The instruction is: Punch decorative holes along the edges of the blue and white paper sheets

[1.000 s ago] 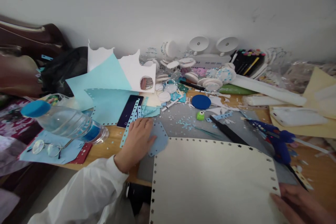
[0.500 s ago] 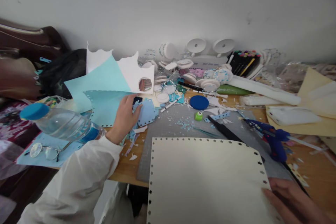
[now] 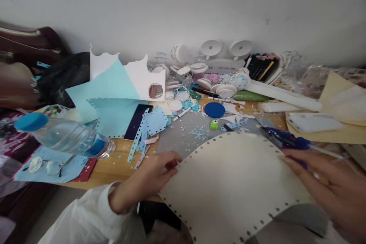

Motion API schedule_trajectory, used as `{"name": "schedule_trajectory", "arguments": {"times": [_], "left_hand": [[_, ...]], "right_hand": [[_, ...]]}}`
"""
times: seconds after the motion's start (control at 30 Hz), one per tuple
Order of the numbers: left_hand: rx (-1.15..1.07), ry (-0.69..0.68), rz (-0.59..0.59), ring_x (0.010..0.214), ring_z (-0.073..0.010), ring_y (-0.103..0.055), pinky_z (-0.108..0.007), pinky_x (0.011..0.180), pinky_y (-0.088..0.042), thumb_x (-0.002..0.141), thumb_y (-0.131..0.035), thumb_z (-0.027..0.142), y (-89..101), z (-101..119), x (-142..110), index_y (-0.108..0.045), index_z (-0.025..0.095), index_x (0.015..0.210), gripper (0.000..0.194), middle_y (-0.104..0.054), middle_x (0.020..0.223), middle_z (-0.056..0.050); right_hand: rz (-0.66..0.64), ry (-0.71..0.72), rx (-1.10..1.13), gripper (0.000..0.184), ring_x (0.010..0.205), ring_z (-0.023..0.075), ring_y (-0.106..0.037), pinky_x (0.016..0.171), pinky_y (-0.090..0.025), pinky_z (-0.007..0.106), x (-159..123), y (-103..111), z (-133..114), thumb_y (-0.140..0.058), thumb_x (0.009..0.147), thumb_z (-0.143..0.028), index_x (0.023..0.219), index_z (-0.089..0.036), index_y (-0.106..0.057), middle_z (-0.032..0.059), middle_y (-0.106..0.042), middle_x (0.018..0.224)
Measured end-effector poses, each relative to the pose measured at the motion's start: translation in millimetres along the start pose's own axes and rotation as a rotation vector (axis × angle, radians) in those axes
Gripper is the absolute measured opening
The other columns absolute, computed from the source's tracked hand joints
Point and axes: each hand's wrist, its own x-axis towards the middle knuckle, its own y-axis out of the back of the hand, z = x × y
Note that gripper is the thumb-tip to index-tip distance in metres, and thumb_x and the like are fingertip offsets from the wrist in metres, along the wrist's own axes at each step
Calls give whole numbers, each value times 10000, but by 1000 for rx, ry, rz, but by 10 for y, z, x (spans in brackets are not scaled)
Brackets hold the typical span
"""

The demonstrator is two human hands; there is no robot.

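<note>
A cream sheet of paper, with small shapes punched along its edges, is held tilted above the desk's front edge. My right hand, somewhat blurred, pinches its right side between thumb and fingers. At the sheet's left edge is my left hand, fingers curled and closed on the border; the exact contact is partly hidden. Beyond the sheet, a small green craft punch stands near a round blue lid on the grey mat. A dark phone lies left of some punched blue paper strips.
A water bottle lies at the left, behind glasses on blue paper. A blue glue gun is beside my right hand. White discs, markers and a white roll line the wall; paper scraps litter the mat.
My left hand has left the phone and come to the cream sheet's left edge, leaving the phone uncovered. The sheet has turned cornerwise, and my right hand has moved up with it.
</note>
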Motion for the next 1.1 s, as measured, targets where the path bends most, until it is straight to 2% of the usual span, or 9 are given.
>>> {"name": "schedule_trajectory", "arguments": {"times": [0.13,0.23,0.33,0.4,0.53,0.63,0.73,0.87,1.1], "left_hand": [[2,-6,-105,722,-114,-602,-201,652,-447,826,-556,139,-206,-10,-239,-629,172,821,80,-661,795,13],[-44,-13,-144,747,-127,-619,-211,673,-473,831,-578,169,-297,-9,-354,-644,183,903,99,-675,837,5],[-88,-41,82,1003,-181,-605,-286,874,-483,796,-670,250,-257,19,-383,-553,198,1176,401,-645,1113,-49],[-97,-80,227,1061,-178,-584,-295,918,-468,814,-662,257,-193,44,-362,-502,206,1238,456,-620,1176,-57],[-98,-140,260,919,-125,-632,-233,825,-476,917,-510,197,-73,44,-247,-606,224,1092,202,-691,1008,-4],[-79,-102,259,863,-136,-648,-226,761,-474,889,-534,178,-2,-53,-118,-654,196,1015,175,-714,947,-7],[-26,-51,160,762,-131,-641,-213,659,-457,858,-548,143,38,-195,14,-671,180,949,157,-713,868,1],[92,-136,147,882,-161,-635,-246,773,-462,870,-519,105,17,-326,161,-667,169,943,177,-698,924,-25],[269,-281,104,926,-180,-605,-288,807,-461,906,-471,97,-40,-396,308,-635,198,1067,251,-664,981,-43]], "right_hand": [[-64,277,29,348,878,206,-634,770,-468,343,367,176,-207,-354,957,-493,986,-276,-624,26,-685,960],[-48,461,144,267,828,165,-617,725,-453,298,520,148,-518,-371,985,-373,967,-264,-614,24,-669,901],[-111,566,241,195,822,165,-595,752,-447,302,524,-81,-812,-416,978,-247,970,-218,-609,39,-657,885],[-147,620,258,179,808,179,-585,756,-442,328,468,-275,-949,-433,966,-197,964,-193,-611,44,-655,862],[-236,601,303,197,818,195,-575,768,-440,362,333,-541,-1043,-415,971,-190,994,-180,-610,48,-647,867],[-267,516,347,162,868,200,-570,800,-446,370,269,-635,-970,-456,962,-219,1007,-178,-606,53,-642,918],[-323,455,388,166,844,198,-568,772,-459,365,228,-743,-872,-461,961,-232,930,-186,-617,49,-630,880],[-404,411,384,197,823,201,-562,729,-476,361,171,-951,-819,-442,962,-214,901,-185,-626,55,-606,863],[-308,435,369,246,835,198,-554,746,-492,350,87,-1161,-807,-393,977,-202,1000,-160,-634,74,-601,897]]}}
